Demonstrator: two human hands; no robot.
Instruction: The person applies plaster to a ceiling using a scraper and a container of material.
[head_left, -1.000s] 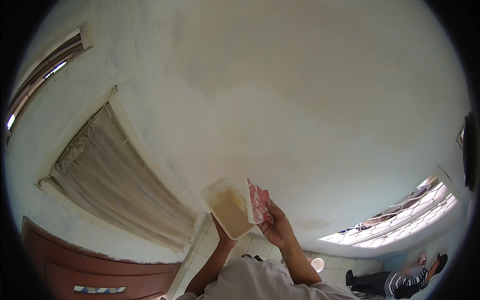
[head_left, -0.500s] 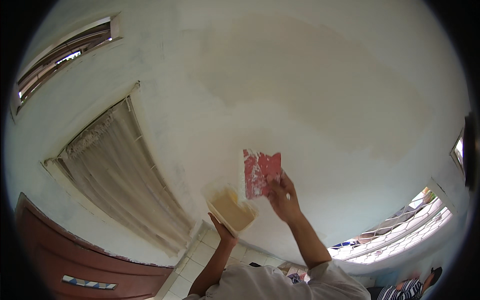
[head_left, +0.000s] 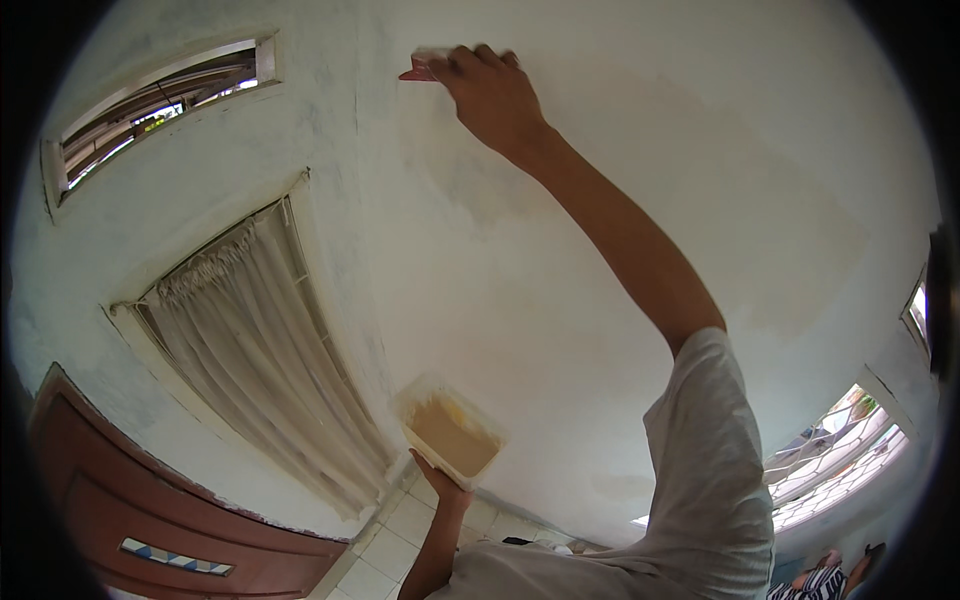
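Observation:
My right hand (head_left: 495, 100) is raised high and holds a red, flat putty scraper (head_left: 420, 67) at the pale wall (head_left: 570, 350). Its edge appears to touch the surface, though my fingers hide much of the blade. Low down, my left hand (head_left: 442, 484) supports a pale plastic tub (head_left: 428, 455) from below and the side. Inside the tub is beige putty (head_left: 452, 437), with some smeared up the inner walls. Wide patches of a slightly darker beige coat (head_left: 780, 200) spread over the wall around my right arm.
A curtained window (head_left: 255, 320) is on the left, with a small louvred opening (head_left: 160, 115) above it and a red-brown door (head_left: 180, 510) below. At lower right is a window with a wire grille (head_left: 830, 455). A person in striped clothing (head_left: 822, 582) is near the lower right corner.
My right hand has swung up and left with the scraper, from beside the tub to high on the wall. The tub in my left hand has shifted slightly left and down.

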